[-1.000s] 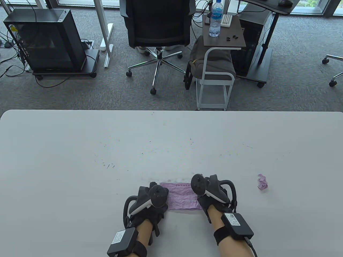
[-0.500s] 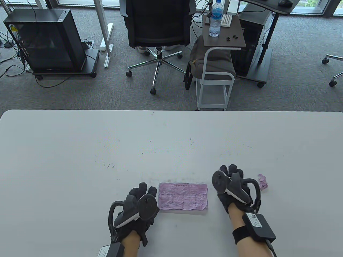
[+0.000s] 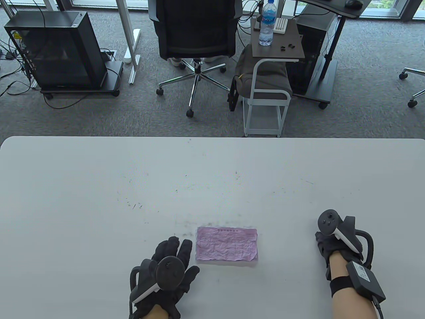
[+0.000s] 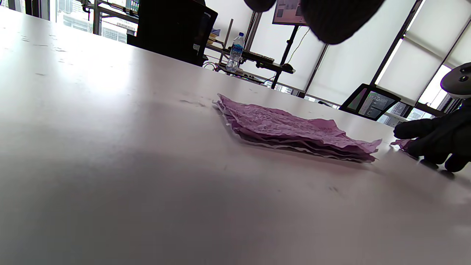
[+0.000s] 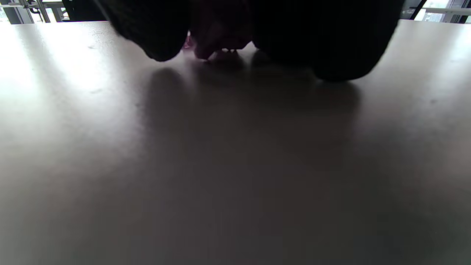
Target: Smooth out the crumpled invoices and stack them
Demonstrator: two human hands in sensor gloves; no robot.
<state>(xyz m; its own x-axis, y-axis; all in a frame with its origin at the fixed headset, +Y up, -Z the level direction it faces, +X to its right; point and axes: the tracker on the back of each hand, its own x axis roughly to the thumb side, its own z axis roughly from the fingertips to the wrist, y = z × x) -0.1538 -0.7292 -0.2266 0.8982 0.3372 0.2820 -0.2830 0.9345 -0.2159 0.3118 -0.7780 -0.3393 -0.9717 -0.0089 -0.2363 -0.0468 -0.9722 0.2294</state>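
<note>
A stack of flattened purple invoices [image 3: 227, 244] lies on the white table [image 3: 99, 199] near the front edge; it also shows in the left wrist view [image 4: 294, 130]. My left hand [image 3: 182, 257] rests flat, fingers spread and empty, just left of the stack. My right hand [image 3: 323, 241] is far right of the stack, fingers curled down over a small crumpled purple invoice [image 4: 402, 143]. That invoice is hidden under the hand in the table view. A sliver of it [image 5: 189, 42] shows between the dark fingers [image 5: 323, 36] in the right wrist view.
Beyond the table's far edge stand an office chair [image 3: 196, 30], a small side table with a water bottle [image 3: 267, 23], and a black computer case [image 3: 56, 50].
Both hands left the flattened invoice. The left hand drew back toward me and to the left. The right hand moved right and came down over the crumpled invoice.
</note>
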